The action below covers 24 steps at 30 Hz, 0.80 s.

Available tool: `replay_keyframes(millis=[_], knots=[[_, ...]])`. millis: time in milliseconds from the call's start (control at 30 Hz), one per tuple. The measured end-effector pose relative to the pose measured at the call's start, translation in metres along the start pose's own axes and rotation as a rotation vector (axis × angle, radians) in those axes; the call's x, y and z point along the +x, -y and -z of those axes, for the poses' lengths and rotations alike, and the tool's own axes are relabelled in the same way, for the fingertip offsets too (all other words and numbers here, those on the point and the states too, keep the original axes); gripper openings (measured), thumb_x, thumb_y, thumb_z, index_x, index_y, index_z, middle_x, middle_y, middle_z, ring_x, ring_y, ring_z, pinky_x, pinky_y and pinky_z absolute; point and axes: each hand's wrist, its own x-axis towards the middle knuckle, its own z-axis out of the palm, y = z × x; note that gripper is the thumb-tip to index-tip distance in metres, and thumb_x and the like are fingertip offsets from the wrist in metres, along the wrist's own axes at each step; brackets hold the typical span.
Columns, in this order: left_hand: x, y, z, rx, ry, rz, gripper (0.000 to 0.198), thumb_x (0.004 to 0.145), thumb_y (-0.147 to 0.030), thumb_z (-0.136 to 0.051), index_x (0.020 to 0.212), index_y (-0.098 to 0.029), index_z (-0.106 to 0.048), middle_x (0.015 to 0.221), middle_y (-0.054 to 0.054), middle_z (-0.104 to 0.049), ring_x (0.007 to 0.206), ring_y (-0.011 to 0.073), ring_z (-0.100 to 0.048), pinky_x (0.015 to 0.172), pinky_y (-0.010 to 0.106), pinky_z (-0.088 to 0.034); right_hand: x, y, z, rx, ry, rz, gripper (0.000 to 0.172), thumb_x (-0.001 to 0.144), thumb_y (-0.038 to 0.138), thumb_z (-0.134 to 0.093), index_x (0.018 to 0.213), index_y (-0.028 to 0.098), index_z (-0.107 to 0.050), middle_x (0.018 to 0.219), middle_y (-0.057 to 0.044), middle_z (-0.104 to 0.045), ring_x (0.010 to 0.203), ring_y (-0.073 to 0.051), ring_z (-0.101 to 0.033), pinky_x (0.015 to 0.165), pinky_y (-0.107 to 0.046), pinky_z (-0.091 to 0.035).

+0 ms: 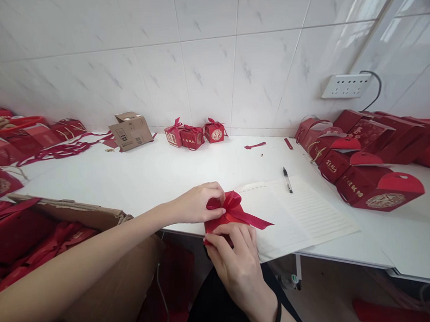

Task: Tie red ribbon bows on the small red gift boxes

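Note:
A small red gift box (217,223) with a red ribbon bow (234,208) on top sits at the near edge of the white table (148,178). My left hand (199,203) pinches the bow's left loop from the far side. My right hand (237,262) grips the box's near side from below, fingers curled around it. One ribbon tail trails to the right over a lined paper sheet (303,214).
A black pen (287,179) lies on the paper. Three finished small red boxes (194,133) and a small cardboard box (131,131) stand by the tiled wall. Larger red gift boxes (364,159) pile at right. An open carton (78,219) of red items sits at left.

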Motion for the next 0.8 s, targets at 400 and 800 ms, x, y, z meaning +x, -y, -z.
replay_keyframes(millis=[400,800], knots=[[0.002,0.002,-0.003,-0.070,-0.010,0.033,0.015,0.076,-0.030,-0.056,0.070,-0.017,-0.060,0.093,0.002,-0.057,0.081,0.0142,-0.055,0.073,0.026,-0.044,0.004,0.005,0.000,0.083,-0.015,0.073,0.013,0.085,0.008,-0.053,0.081,0.016,-0.060,0.074,-0.002,-0.059,0.067,-0.012,-0.050,0.063,-0.030,-0.033],[0.002,0.005,-0.003,-0.035,-0.006,-0.024,0.011,0.078,-0.027,-0.056,0.076,-0.017,-0.059,0.092,0.003,-0.057,0.085,0.0143,-0.055,0.078,0.025,-0.042,0.011,-0.001,0.025,0.197,0.098,0.112,0.013,0.087,0.030,-0.055,0.087,0.017,-0.060,0.080,-0.004,-0.059,0.077,-0.018,-0.053,0.071,-0.034,-0.039]])
